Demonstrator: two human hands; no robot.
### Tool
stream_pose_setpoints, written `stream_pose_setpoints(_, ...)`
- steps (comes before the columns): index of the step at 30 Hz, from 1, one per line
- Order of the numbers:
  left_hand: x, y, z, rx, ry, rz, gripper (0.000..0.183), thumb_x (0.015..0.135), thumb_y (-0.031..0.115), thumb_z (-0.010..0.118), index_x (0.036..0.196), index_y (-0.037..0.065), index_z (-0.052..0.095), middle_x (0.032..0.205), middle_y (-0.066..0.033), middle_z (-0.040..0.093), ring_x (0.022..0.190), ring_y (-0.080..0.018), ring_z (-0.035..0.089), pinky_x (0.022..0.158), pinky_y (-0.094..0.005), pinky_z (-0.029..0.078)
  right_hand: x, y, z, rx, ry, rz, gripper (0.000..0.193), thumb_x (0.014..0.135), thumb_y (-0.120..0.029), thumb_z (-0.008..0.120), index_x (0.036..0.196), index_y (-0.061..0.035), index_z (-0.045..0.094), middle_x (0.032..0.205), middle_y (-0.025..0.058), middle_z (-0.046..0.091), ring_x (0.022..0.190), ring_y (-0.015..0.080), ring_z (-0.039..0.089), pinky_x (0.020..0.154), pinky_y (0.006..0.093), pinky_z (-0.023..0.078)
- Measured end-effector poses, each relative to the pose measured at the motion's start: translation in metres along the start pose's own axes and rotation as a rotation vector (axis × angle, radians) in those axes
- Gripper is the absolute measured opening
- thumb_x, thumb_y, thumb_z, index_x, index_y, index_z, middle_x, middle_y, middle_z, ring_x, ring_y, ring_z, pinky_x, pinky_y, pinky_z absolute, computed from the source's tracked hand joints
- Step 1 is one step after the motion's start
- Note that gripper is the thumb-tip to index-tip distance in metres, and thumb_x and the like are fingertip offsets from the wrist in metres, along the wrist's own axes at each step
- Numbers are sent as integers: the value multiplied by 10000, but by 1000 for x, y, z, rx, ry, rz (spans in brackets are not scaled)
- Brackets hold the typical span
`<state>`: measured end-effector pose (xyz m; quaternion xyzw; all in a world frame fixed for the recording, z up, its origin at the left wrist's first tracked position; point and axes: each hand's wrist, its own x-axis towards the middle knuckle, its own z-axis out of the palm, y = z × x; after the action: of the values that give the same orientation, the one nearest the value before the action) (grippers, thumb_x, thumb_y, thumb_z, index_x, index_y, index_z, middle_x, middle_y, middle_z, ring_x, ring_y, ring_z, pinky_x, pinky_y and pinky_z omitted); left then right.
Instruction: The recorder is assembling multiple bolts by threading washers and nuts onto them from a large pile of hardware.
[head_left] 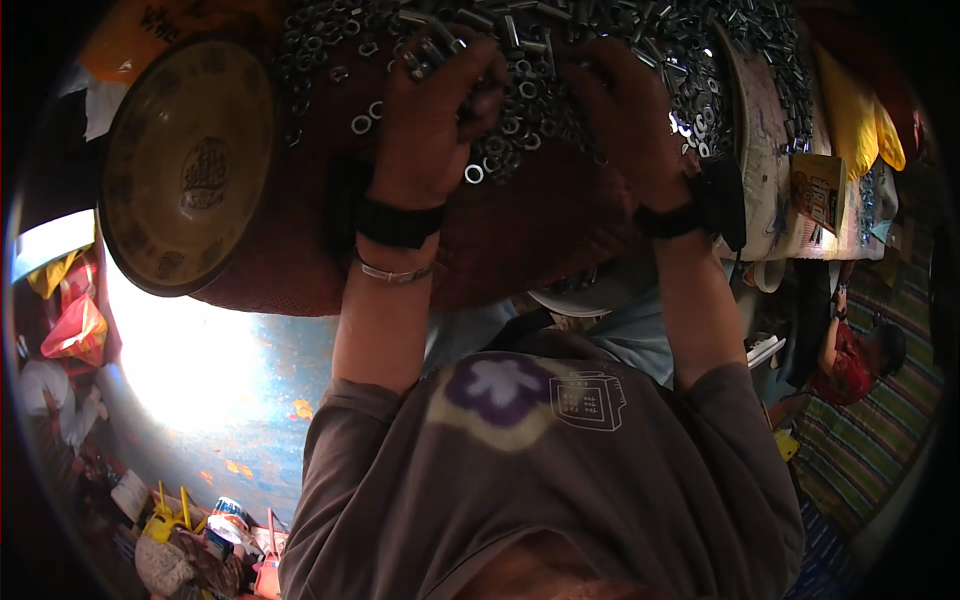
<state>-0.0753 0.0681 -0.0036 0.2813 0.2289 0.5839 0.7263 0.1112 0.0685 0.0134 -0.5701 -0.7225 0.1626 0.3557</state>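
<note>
Over a dark red cloth surface, my left hand (440,110) is closed round several shiny metal bolts (430,55) whose ends stick out past the thumb and fingers. My right hand (628,115) reaches into the pile beside it, its fingers curled and pressed together. What the right fingers hold, if anything, is hidden in shadow. A thin metal pin (549,52) stands near those fingertips. Between and below the hands lie loose metal nuts (510,125) and rings, some lone ones (474,174) at the pile's near edge.
A large patterned bowl (190,225) sits at the left. More metal pieces (770,50) lie on a pale board (760,160) at the right, near a yellow cloth (850,115) and a yellow packet (817,190). Another person (845,370) in red is farther right.
</note>
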Motion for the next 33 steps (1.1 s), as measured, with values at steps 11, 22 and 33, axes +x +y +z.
stream_pose_setpoints(11,-2,1,6,102,58,-33,112,851,150,610,928,125,534,779,-12,614,639,-72,550,482,-182,404,21,7,-21,183,-114,266,336,834,-19,553,1166,14,504,752,114,529,684,191,526,608,298,437)
stream_pose_setpoints(22,-1,-3,6,83,39,-1,69,878,94,573,941,78,549,733,-17,528,585,-60,463,427,-155,280,18,10,-1,-192,-116,182,251,809,-261,630,870,-17,633,763,156,640,650,302,623,579,386,472)
stream_pose_setpoints(33,-3,-3,4,160,5,-20,211,816,105,674,1011,67,604,761,12,618,611,-34,548,474,-160,405,1,-51,-7,133,-123,27,260,782,-162,672,979,-1,620,781,95,646,665,150,600,612,292,473)
